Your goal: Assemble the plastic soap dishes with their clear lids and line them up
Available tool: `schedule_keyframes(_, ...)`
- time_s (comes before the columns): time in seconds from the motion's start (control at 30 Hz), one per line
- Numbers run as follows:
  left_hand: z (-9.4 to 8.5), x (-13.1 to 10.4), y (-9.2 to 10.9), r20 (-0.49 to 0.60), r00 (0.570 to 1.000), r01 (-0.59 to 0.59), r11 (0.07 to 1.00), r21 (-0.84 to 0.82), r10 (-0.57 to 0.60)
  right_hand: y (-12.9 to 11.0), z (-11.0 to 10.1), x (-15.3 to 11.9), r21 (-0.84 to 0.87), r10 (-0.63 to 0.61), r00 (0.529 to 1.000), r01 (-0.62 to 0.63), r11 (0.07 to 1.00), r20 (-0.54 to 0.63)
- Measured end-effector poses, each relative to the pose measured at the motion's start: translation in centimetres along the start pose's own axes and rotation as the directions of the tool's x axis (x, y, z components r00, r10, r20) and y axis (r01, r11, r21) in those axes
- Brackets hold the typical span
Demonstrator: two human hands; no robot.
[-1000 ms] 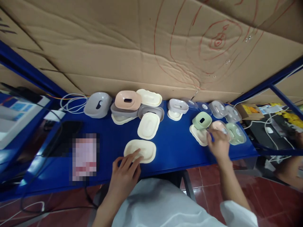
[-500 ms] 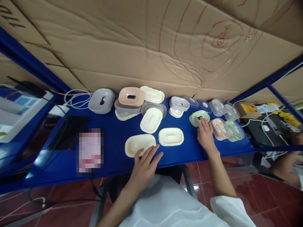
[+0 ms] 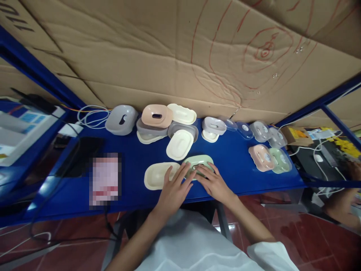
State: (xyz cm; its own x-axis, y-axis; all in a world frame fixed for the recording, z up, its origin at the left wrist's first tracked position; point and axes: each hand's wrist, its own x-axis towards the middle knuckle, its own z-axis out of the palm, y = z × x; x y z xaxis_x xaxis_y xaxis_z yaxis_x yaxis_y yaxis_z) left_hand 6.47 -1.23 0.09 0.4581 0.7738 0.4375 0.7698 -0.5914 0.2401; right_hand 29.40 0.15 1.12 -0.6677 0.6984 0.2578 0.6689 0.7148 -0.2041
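Observation:
A pale green oval plastic dish with a central slot (image 3: 209, 160) lies in front of me near the table's front edge. It covers the spot of a cream oval piece, which is now hidden. My right hand (image 3: 214, 184) has its fingers over the dish's right part and slot. My left hand (image 3: 175, 190) reaches over its left end, fingers stretched and spread. Just left of the dish lies a cream oval tray (image 3: 154, 177), its right end partly behind my left fingers. Behind them rests another cream oval piece (image 3: 179, 145), leaning on a grey one (image 3: 191, 130).
Along the back stand a grey slotted box (image 3: 121, 120), a peach slotted piece (image 3: 156, 116) on stacked pieces, and a lilac dish (image 3: 214, 125). Several clear-covered dishes, including a peach one (image 3: 261, 158), sit right. A blurred pink item (image 3: 105, 180) lies left. Another person's arm shows far right.
My right hand has brought the green dish leftward from beside the covered dishes to the spot of the cream oval piece. My left hand has shifted slightly right, onto its left end.

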Motion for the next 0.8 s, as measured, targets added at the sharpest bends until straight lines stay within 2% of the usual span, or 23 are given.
schedule_keyframes(0.1,0.0,-0.2,-0.4,-0.013,1.0,-0.003,1.0,-0.018,0.003,0.8,-0.4,0.1,0.117,-0.065,0.998,0.064,0.991,-0.001)
schedule_keyframes(0.17,-0.1,-0.5,-0.8,-0.029,1.0,-0.001,0.999,-0.038,0.0,1.7,-1.4,0.7,0.233,-0.053,0.997,0.065,0.97,-0.055)
schedule_keyframes(0.23,-0.4,-0.8,-1.1,-0.031,0.999,-0.011,0.998,-0.06,0.009,3.1,-2.4,2.3,0.264,-0.012,0.993,0.044,0.964,-0.121)
schedule_keyframes(0.33,-1.0,-1.8,-1.3,-0.017,0.999,-0.039,0.996,-0.082,0.038,5.2,-2.8,6.0,0.114,-0.05,0.993,0.063,0.991,-0.109)
schedule_keyframes(0.43,-1.5,-3.0,-1.4,-0.026,0.999,-0.023,0.998,-0.066,0.022,6.6,-1.8,9.5,-0.057,-0.111,0.994,0.11,0.992,-0.019)
schedule_keyframes(0.5,-1.7,-3.9,-1.5,-0.047,0.999,0.019,0.999,-0.028,-0.02,6.5,-1.1,10.6,-0.124,-0.134,0.991,0.135,0.983,0.014)
schedule_keyframes(0.57,-1.8,-4.6,-1.7,-0.077,0.995,0.068,0.998,0.013,-0.067,6.0,-0.8,10.1,-0.159,-0.156,0.988,0.154,0.975,0.005)
schedule_keyframes(0.67,-2.0,-5.1,-2.0,-0.094,0.992,0.088,0.996,0.029,-0.085,5.2,-1.5,7.0,-0.173,-0.134,0.99,0.126,0.977,-0.037)
schedule_keyframes(0.8,-2.0,-4.3,-2.5,-0.065,0.998,0.02,0.999,-0.029,-0.022,5.2,-3.3,3.0,-0.153,0.015,1.0,-0.017,0.988,-0.014)
